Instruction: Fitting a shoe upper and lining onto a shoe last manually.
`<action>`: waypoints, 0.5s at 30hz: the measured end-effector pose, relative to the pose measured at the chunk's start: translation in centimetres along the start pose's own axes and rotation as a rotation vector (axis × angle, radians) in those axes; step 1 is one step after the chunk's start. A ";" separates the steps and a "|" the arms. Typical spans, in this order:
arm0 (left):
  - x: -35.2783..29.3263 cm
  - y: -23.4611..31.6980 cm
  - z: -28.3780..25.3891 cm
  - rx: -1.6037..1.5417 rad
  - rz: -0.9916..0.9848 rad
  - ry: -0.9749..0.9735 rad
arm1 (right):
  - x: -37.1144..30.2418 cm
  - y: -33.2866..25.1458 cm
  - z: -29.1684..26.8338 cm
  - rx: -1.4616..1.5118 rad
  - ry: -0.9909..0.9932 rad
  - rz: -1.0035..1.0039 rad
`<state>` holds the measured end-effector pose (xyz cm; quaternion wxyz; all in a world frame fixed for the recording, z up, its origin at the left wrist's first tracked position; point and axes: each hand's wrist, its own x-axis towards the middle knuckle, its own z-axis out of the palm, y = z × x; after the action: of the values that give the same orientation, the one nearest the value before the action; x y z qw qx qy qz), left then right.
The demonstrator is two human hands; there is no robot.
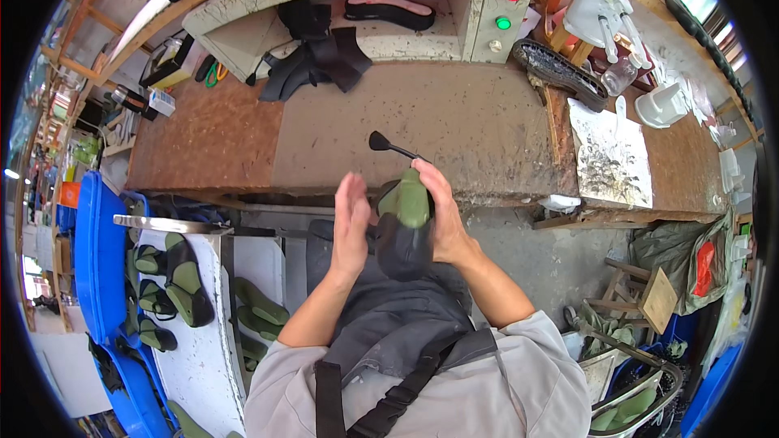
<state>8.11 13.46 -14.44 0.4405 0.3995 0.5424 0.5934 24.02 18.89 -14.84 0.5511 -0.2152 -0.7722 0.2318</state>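
In front of my apron I hold a green-and-black shoe [406, 247], its rounded black end toward me. My right hand [445, 215] is closed along its right side, the fingertips near the green part. My left hand [350, 223], slightly blurred, has its fingers stretched out beside the shoe's left side. Whether that palm touches the shoe I cannot tell. A thin black strip with a flared end [379, 141] sticks out beyond my right fingertips, over the bench edge. Where it joins is hidden.
A brown workbench [365, 134] spans the front. On it, black cut pieces [316, 65] lie before a pale box housing a pink-topped sole [389, 10]. A dark sole [560, 73] leans at right. At left, a white rack [188, 357] carries several green-and-black shoe parts; a stool [641, 296] stands right.
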 end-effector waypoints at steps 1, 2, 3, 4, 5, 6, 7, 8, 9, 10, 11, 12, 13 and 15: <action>-0.4 -0.5 -0.6 -0.005 -0.011 0.012 | -0.6 -0.4 0.3 -0.035 -0.018 -0.027; -0.5 -0.6 -1.7 -0.579 -0.419 -0.284 | -1.1 -0.9 0.5 -0.068 -0.035 -0.055; -0.9 -0.8 -2.3 -1.161 -0.816 -0.580 | -1.5 -1.8 0.5 -0.106 -0.110 -0.055; -1.4 -0.2 -1.9 -1.175 -0.808 -0.563 | -1.4 -2.9 0.2 -0.093 -0.128 -0.056; -1.8 1.1 -0.9 -0.993 -0.783 -0.385 | -1.0 -4.0 -0.6 -0.214 -0.371 -0.062; -2.0 1.7 -0.3 -0.808 -0.758 -0.210 | -0.6 -5.2 -1.6 -0.336 -0.613 -0.070; -1.6 0.8 -0.4 -0.875 -0.783 -0.238 | 0.0 -6.4 -2.8 -0.212 -0.733 0.055; -1.3 -0.7 -0.8 -0.840 -0.815 -0.184 | 0.3 -6.3 -4.4 -0.205 -0.741 0.051; -1.4 -1.9 -1.4 -0.841 -0.766 -0.246 | 0.2 -6.1 -6.4 0.078 -0.758 0.176; -1.7 -3.2 -1.8 -0.841 -0.722 -0.313 | -0.1 -5.7 -7.5 0.358 -0.757 0.306; -2.3 -3.7 -1.9 -0.806 -0.681 -0.391 | -1.2 -4.5 -7.4 0.437 -0.487 0.424; -2.9 -4.0 -1.6 -0.806 -0.705 -0.397 | -2.2 -2.6 -7.0 0.504 -0.208 0.535; -3.8 -3.8 -0.8 -0.740 -0.650 -0.434 | -1.8 -1.3 -5.6 0.482 -0.066 0.666; -5.4 -4.3 -0.1 -0.667 -0.578 -0.521 | -1.0 1.5 -2.0 0.596 0.066 0.853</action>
<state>9.97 8.40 -18.73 0.8107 0.2055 0.2843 0.4688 26.33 19.76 -15.87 0.4689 -0.3517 -0.4985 0.6387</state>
